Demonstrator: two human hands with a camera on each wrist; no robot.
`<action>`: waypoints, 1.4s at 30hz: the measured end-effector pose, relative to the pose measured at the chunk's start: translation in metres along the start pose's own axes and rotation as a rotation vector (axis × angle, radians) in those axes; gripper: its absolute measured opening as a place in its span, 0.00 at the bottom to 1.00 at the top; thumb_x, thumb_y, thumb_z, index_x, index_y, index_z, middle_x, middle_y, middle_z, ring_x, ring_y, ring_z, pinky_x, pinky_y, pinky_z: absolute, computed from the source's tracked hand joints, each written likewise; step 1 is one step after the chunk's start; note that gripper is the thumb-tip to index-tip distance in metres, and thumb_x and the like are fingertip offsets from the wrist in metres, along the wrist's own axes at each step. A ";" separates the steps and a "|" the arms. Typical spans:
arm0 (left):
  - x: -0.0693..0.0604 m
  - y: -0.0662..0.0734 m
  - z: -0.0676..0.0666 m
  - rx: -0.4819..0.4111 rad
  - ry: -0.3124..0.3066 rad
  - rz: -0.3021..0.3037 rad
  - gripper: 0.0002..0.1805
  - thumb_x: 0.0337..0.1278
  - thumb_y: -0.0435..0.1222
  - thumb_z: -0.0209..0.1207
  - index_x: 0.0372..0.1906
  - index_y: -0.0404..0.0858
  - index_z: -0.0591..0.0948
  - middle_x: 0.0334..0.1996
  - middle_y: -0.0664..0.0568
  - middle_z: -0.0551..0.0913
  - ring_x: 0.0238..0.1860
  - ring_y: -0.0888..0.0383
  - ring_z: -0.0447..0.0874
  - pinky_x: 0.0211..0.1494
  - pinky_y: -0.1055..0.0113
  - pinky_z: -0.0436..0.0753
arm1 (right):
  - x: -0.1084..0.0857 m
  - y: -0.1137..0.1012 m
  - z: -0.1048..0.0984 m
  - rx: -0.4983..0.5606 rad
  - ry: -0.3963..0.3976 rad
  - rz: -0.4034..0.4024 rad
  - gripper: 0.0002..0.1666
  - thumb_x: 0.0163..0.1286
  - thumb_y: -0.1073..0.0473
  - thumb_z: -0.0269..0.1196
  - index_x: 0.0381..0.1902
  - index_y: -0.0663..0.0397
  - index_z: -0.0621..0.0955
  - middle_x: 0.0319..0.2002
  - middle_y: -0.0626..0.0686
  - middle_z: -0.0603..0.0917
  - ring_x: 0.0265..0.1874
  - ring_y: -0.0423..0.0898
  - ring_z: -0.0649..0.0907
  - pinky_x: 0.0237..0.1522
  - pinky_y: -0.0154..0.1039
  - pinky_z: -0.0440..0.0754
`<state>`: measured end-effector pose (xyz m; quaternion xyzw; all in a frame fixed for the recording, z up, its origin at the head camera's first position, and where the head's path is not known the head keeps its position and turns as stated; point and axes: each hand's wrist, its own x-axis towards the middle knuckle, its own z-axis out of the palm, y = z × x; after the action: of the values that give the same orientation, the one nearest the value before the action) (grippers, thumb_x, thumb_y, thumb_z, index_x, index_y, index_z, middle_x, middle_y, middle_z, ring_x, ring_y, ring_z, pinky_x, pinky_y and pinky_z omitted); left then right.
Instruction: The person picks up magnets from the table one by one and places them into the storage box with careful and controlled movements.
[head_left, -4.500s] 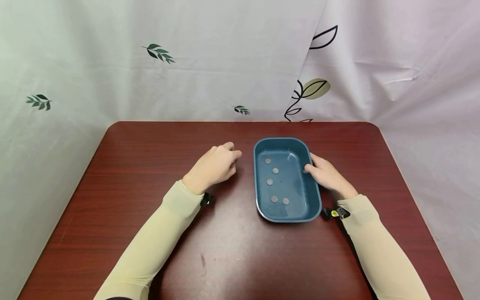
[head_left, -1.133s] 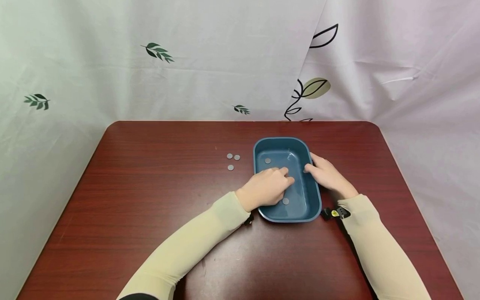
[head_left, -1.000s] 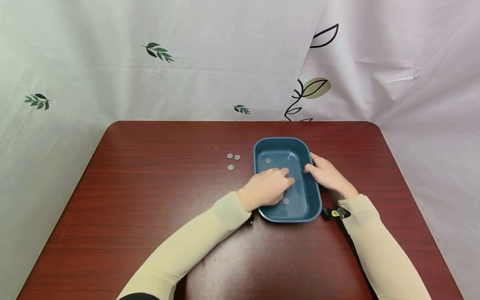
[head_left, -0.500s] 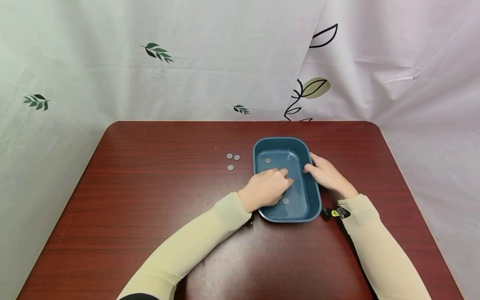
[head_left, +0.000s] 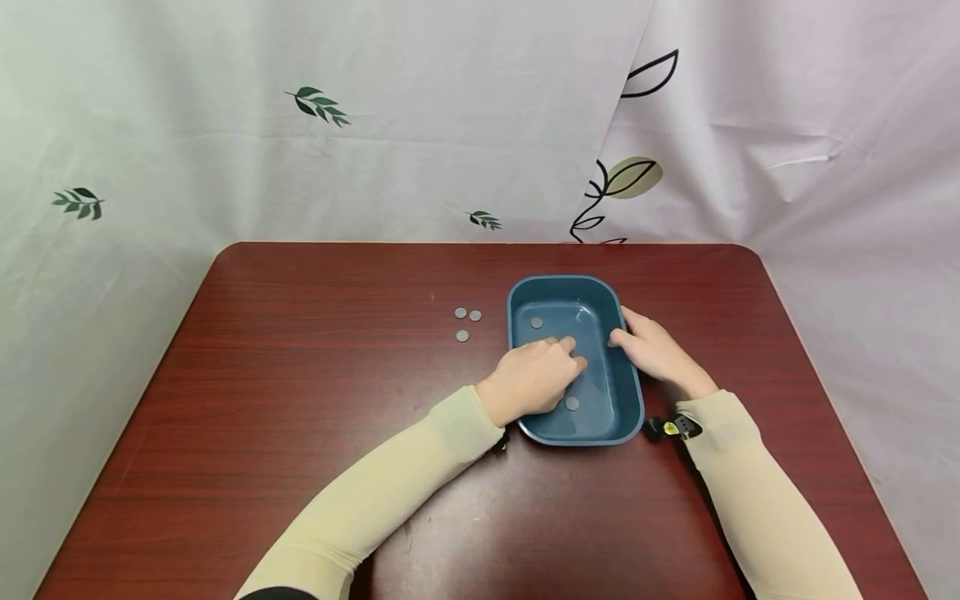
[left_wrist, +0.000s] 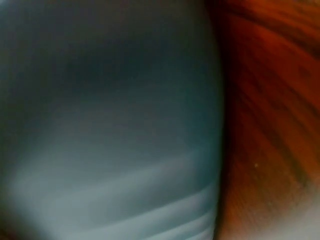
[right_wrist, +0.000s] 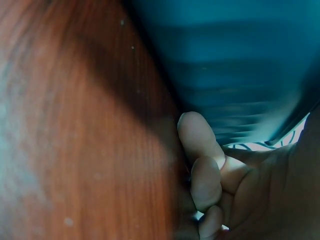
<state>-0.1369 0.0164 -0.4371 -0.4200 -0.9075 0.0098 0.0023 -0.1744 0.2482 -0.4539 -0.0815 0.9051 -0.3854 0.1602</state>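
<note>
A blue rectangular plastic tub (head_left: 576,429) stands right of centre on the table. My right hand (head_left: 654,354) holds its right wall, thumb over the rim; curled fingers (right_wrist: 197,135) touch the outside in the right wrist view. My left hand (head_left: 534,375) reaches over the left rim into the tub, fingers bent down at the floor. Its fingertips are hidden, so whether they pinch anything does not show. Inside lie small flat grey coin-like discs: one disc (head_left: 536,322) behind that hand, another disc (head_left: 572,403) in front. Three similar discs (head_left: 462,336) lie on the table left of the tub.
The dark red wooden table (head_left: 300,333) has rounded far corners. White leaf-printed cloth (head_left: 420,125) hangs behind it and along both sides. A blurred tub wall (left_wrist: 125,150) fills much of the left wrist view.
Since the oldest frame my left hand has moved right, from the table into the tub, and three discs show where it was. Over the last second both hands stay almost still.
</note>
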 end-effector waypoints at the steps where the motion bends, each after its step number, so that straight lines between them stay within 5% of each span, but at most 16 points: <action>1: 0.000 0.000 0.000 0.001 0.001 0.000 0.15 0.67 0.38 0.61 0.55 0.49 0.86 0.46 0.51 0.82 0.42 0.56 0.85 0.44 0.65 0.87 | 0.000 0.000 0.000 0.002 0.000 0.001 0.35 0.71 0.59 0.53 0.76 0.55 0.67 0.59 0.63 0.84 0.43 0.51 0.86 0.49 0.45 0.82; 42: 0.001 -0.001 0.002 -0.030 -0.020 -0.018 0.16 0.67 0.40 0.61 0.58 0.48 0.85 0.47 0.51 0.82 0.45 0.57 0.85 0.47 0.66 0.87 | 0.000 0.000 0.000 -0.006 -0.003 0.004 0.36 0.71 0.59 0.52 0.77 0.55 0.66 0.61 0.63 0.83 0.43 0.51 0.86 0.50 0.45 0.81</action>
<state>-0.1384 0.0167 -0.4387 -0.4117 -0.9112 0.0002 -0.0129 -0.1742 0.2478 -0.4539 -0.0808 0.9062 -0.3821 0.1623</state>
